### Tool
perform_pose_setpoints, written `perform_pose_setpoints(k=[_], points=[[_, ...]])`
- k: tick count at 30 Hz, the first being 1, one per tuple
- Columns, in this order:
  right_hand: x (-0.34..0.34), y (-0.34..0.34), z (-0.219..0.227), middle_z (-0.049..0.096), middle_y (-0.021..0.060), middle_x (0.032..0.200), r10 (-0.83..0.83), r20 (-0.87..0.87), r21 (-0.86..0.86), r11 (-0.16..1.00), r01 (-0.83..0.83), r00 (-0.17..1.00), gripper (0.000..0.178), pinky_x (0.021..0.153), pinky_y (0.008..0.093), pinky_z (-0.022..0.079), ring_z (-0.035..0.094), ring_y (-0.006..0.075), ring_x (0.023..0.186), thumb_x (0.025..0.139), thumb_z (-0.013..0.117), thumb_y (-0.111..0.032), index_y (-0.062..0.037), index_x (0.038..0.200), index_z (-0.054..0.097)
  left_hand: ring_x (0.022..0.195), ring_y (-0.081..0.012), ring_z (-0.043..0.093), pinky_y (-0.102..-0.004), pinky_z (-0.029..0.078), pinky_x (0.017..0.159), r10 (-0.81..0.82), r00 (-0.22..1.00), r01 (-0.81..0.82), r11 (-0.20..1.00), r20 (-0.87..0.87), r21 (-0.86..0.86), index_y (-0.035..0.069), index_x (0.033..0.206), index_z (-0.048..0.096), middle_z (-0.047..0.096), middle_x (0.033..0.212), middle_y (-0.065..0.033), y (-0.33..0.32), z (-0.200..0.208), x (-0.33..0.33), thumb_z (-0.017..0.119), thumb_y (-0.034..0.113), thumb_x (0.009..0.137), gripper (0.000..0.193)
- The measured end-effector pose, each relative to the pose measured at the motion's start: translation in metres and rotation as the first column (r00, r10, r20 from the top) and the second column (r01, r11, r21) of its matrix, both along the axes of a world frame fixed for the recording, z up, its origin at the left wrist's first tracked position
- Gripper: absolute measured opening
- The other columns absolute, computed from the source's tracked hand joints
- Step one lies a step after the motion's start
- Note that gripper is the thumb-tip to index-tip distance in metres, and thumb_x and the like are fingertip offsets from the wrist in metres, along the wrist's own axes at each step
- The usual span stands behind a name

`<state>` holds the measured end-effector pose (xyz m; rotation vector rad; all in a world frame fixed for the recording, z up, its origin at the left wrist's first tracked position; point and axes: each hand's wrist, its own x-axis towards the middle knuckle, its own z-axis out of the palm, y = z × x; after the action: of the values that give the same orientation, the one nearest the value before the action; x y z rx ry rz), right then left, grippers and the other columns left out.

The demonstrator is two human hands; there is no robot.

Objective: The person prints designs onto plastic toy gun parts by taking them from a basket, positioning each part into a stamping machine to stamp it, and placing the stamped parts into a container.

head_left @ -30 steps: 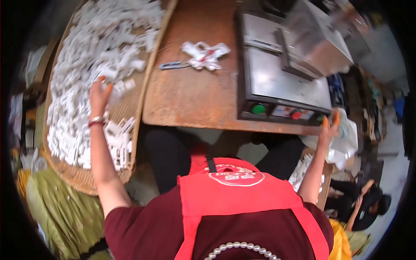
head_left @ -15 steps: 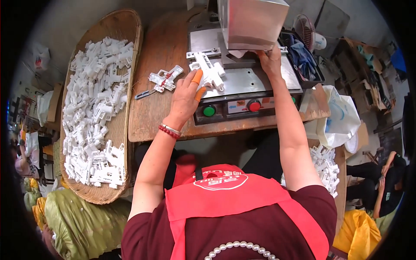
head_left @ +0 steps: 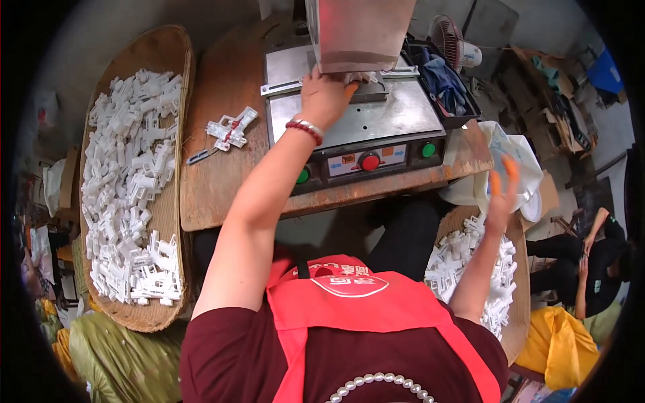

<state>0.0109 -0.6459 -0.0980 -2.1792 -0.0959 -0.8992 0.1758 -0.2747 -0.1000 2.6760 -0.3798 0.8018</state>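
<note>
Left fingers point(head_left: 351, 89) reach under the box point(head_left: 363, 37), their grip hard to tell, and should steady the white piece point(head_left: 366, 77) squarely while the right hand point(head_left: 499, 205) hangs open.

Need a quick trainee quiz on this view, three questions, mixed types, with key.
1. Which of the person's hands is over the steel-topped machine? A) right only B) left only C) both
2. True or false: the red button sits between two green buttons.
3. How many woven trays in view hold piles of white parts?

Key:
1. B: the left hand is over it; the right hand is off to its right, fingers spread.
2. True; the left forearm partly covers the left green one.
3. Two, one on each side of the person.
</note>
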Motion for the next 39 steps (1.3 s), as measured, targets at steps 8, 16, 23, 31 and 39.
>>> perform_pose_setpoints(k=[8, 16, 23, 31, 39], points=[[0.103, 0.030, -0.096, 0.050, 0.0169, 0.132, 0.166, -0.432, 0.057, 0.986, -0.157, 0.886, 0.074, 0.104, 0.0347, 0.034, 0.046, 0.0252, 0.122, 0.081, 0.072, -0.031, 0.0036, 0.137, 0.039, 0.132, -0.0433, 0.031, -0.0488, 0.034, 0.106, -0.205, 0.966, 0.216, 0.974, -0.157, 0.060, 0.015, 0.141, 0.038, 0.037, 0.144, -0.0184, 0.104, -0.034, -0.146, 0.073, 0.037, 0.076, 0.076], [0.095, 0.028, -0.107, 0.041, 0.0097, 0.141, 0.152, -0.377, 0.248, 0.967, -0.059, 0.914, 0.058, 0.110, 0.0327, 0.024, 0.037, 0.0215, 0.130, 0.088, 0.061, -0.010, -0.0001, 0.140, 0.037, 0.102, -0.0344, 0.056, -0.0400, 0.047, 0.088, 0.014, 0.990, 0.042, 0.926, 0.143, -0.376, 0.003, 0.106, 0.061, 0.060, 0.107, -0.0160, 0.279, -0.037, -0.154, 0.063, 0.008, 0.077, 0.029], [0.100, 0.036, -0.101, 0.041, 0.0061, 0.141, 0.428, -0.331, 0.507, 0.832, -0.224, 0.841, 0.068, 0.111, 0.0330, 0.022, 0.036, 0.0202, 0.130, 0.085, 0.065, -0.015, -0.0041, 0.144, 0.033, 0.105, -0.0306, 0.053, -0.0417, 0.047, 0.078, 0.564, 0.825, -0.479, 0.664, 0.037, 0.574, 0.020, 0.115, 0.057, 0.057, 0.110, -0.0087, 0.478, -0.199, -0.128, 0.048, 0.013, 0.087, 0.030], [0.090, 0.029, -0.093, 0.041, 0.0082, 0.141, 0.298, -0.365, 0.393, 0.908, -0.144, 0.882, 0.064, 0.110, 0.0339, 0.025, 0.038, 0.0218, 0.130, 0.085, 0.064, -0.012, -0.0025, 0.142, 0.035, 0.092, -0.0336, 0.059, -0.0420, 0.049, 0.080, 0.567, 0.806, -0.551, 0.823, 0.167, -0.138, 0.007, 0.115, 0.052, 0.060, 0.102, -0.0142, 0.465, -0.118, -0.149, 0.069, 0.010, 0.076, 0.043], [0.151, 0.147, -0.022, 0.049, 0.0115, 0.136, 0.314, 0.047, -0.368, 0.888, -0.276, 0.948, 0.042, 0.111, 0.0387, 0.025, 0.038, 0.0306, 0.131, 0.089, 0.059, -0.010, -0.0052, 0.130, 0.052, 0.059, -0.0040, 0.049, -0.0195, 0.039, 0.048, 0.047, 0.999, -0.036, 0.448, -0.017, -0.893, 0.011, 0.097, 0.059, 0.056, 0.074, 0.0026, 0.185, 0.033, -0.123, 0.064, 0.026, 0.090, 0.017]])
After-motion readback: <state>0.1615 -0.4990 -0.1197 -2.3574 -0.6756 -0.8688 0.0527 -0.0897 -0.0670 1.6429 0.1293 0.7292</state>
